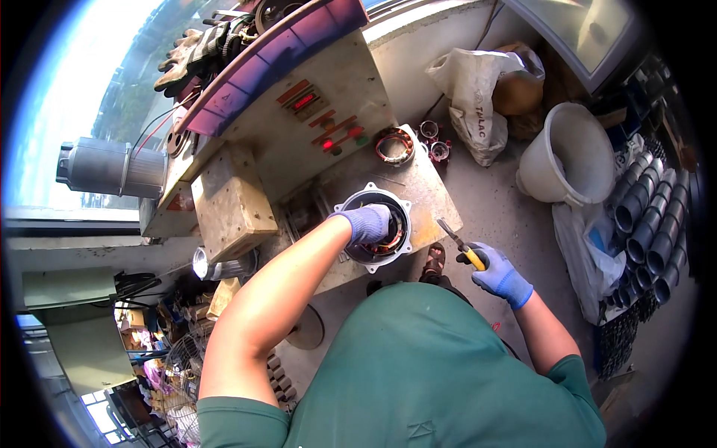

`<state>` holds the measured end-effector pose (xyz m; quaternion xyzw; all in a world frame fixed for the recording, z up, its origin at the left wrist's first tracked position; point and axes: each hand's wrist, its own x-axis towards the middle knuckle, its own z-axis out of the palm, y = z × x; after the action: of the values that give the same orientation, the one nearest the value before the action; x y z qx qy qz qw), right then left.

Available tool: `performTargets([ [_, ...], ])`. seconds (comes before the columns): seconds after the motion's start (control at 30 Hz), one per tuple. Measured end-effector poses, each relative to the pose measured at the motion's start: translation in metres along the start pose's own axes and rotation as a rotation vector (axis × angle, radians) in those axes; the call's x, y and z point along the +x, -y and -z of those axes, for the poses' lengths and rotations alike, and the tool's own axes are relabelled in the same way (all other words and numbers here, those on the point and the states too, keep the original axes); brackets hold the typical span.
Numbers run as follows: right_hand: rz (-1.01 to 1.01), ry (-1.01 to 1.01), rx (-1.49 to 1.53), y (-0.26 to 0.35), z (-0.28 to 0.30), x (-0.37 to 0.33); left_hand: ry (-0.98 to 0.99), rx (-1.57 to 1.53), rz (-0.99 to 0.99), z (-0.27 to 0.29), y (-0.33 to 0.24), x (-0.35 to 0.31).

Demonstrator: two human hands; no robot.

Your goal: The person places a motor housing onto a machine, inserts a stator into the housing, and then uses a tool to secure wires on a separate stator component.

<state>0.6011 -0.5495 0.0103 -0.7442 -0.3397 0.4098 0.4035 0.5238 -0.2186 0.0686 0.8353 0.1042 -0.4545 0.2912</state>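
A round grey motor housing (405, 233) with bolt lugs around its rim stands on the metal workbench, coloured windings and wires (396, 237) showing inside. My left hand (368, 222), in a blue-grey knit glove, reaches into its opening; the fingertips are hidden, so I cannot tell whether they grip anything. To the right of the bench my right hand (496, 275), gloved alike, is closed around a yellow-and-black-handled tool (472, 256). Its narrow metal end points up and left, apart from the housing; the exact kind is unclear.
Behind the housing, a wound stator ring (394, 147) lies on the bench (429, 198) before a control panel (321, 112) with red lights. A white bucket (571, 153), a sack (474, 97) and stacked dark tubes (648, 235) stand right. A metal block (233, 198) is left.
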Motion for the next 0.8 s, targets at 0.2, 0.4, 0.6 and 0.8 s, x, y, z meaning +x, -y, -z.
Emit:
performTargets([
  [0.2,0.096,0.031,-0.014,0.006,-0.007,-0.006,-0.128,-0.203,-0.127,-0.009,0.024,-0.011],
  [0.4,-0.009,0.094,0.006,0.039,-0.017,-0.011,-0.157,-0.761,-0.486,-0.007,0.013,-0.082],
  [0.6,-0.229,0.045,0.141,0.060,-0.044,-0.031,-0.315,-1.113,-0.720,-0.079,0.058,-0.195],
  [0.8,-0.290,-0.085,0.325,0.052,-0.087,-0.046,-1.082,-0.494,-0.061,-0.198,0.220,-0.215],
])
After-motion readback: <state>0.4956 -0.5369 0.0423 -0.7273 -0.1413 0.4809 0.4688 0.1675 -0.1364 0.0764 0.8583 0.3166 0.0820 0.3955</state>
